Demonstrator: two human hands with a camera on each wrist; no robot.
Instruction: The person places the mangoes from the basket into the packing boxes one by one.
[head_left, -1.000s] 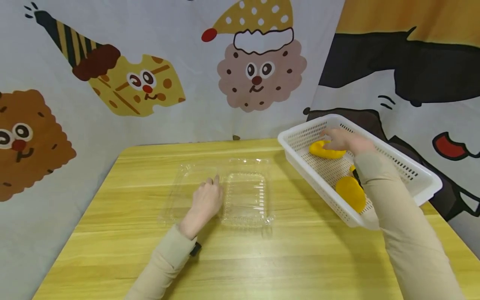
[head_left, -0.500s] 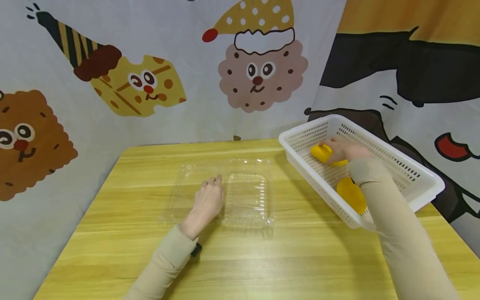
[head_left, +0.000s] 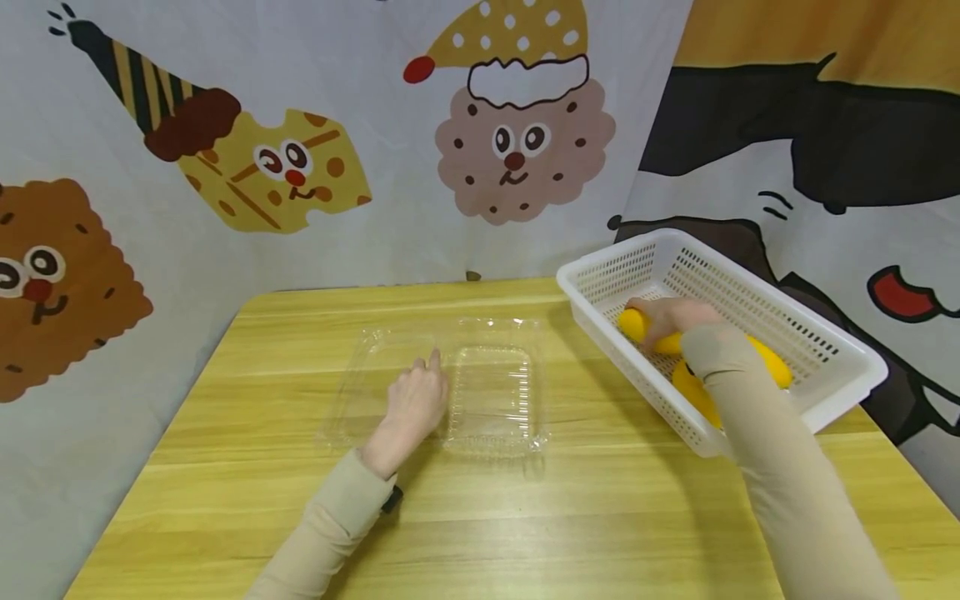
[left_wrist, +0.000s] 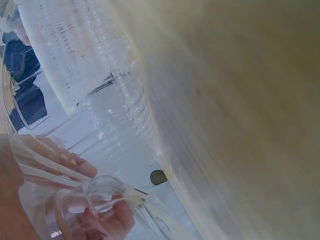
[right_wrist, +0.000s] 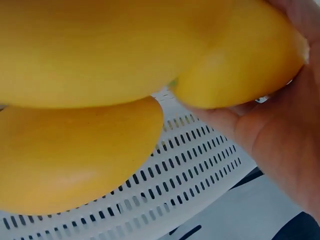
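Observation:
My left hand (head_left: 415, 398) is at the middle fold of an open clear plastic clamshell container (head_left: 491, 400) lying on the table. The left wrist view shows curled fingers (left_wrist: 120, 217) and bent clear plastic between them and the rest of the hand. My right hand (head_left: 675, 321) reaches into a white perforated basket (head_left: 637, 375) and grips a smooth, long yellow fruit (head_left: 633, 325), its rounded end (right_wrist: 250, 60) against the palm. A rounder, orange-yellow fruit (head_left: 693, 392) lies beside it, partly under the right sleeve. Another yellow end (head_left: 772, 362) shows beyond the wrist.
The wooden table (head_left: 525, 533) carries the container at its middle and the basket at the right, angled near the back edge. A cloth with cartoon biscuits (head_left: 525, 158) hangs behind. The basket's raised walls surround the right hand.
My right hand has gone lower into the basket and closed round the yellow fruit, which has shifted and turned. Another yellow end has come into view. The left hand and container stay put.

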